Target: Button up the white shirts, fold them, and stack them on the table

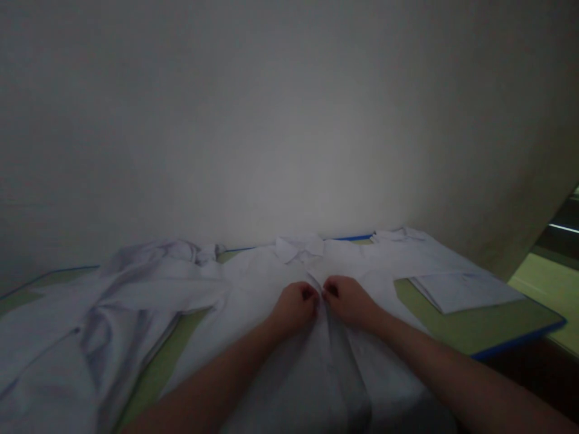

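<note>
A white shirt (271,367) lies spread flat on a green table (488,328), collar (298,246) towards the wall. My left hand (295,307) and my right hand (348,301) rest side by side on its chest, just below the collar. Both hands are curled closed, their fingertips pinching the front opening strip of the shirt where the two halves meet. My forearms reach in from the bottom edge.
A pile of crumpled white garments (104,313) covers the left of the table. A folded white garment (461,290) lies at the right near the blue table edge (520,342). A plain wall stands right behind the table. A second green surface (549,286) shows at far right.
</note>
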`<state>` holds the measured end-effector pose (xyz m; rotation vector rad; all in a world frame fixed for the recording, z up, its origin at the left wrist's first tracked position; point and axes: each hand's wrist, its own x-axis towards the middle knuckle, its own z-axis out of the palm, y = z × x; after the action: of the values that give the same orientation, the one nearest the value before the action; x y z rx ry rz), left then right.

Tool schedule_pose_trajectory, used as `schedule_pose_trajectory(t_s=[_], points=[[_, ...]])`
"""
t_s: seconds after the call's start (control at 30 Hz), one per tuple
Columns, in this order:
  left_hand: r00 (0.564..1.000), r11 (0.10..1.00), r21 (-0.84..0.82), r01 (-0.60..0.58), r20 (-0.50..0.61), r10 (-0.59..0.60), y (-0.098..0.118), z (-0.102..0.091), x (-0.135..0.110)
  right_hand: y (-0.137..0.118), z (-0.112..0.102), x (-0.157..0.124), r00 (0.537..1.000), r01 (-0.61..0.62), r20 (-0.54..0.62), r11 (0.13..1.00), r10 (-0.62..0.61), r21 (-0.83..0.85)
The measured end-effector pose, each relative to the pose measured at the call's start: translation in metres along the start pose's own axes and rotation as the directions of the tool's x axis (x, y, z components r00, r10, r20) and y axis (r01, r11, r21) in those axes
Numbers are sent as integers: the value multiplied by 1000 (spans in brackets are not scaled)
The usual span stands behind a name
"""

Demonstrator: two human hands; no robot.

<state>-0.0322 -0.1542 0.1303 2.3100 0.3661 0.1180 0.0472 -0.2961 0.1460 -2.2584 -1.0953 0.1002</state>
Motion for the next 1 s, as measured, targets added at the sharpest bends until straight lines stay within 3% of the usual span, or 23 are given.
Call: schedule_pose_trajectory(t_s=[0.13, 0.4, 0.5, 0.7, 0.77, 1.0], points=[[997, 1000, -10, -15, -74, 14, 5, -1, 1, -2, 11, -7, 999, 24, -36, 999, -23, 30], [999, 963, -268, 34, 22, -29, 0, 3, 7, 3, 6, -11, 995, 98, 10, 994, -99, 57], [999, 959, -282, 19, 53, -4, -2, 0, 7, 9, 1, -9, 989, 84, 109, 988, -99, 132], [979, 940, -339, -44, 172, 108, -4, -4, 7, 26, 2, 5, 950, -69, 309, 935, -45, 347], [978, 941, -332, -62, 170, 124, -5, -3, 8, 27, 6, 10, 955, -100, 297, 945, 3, 313], [995, 961, -277, -21, 91, 48, -6, 0, 14, 11, 12, 9, 996, -67, 65, 987, 58, 148]])
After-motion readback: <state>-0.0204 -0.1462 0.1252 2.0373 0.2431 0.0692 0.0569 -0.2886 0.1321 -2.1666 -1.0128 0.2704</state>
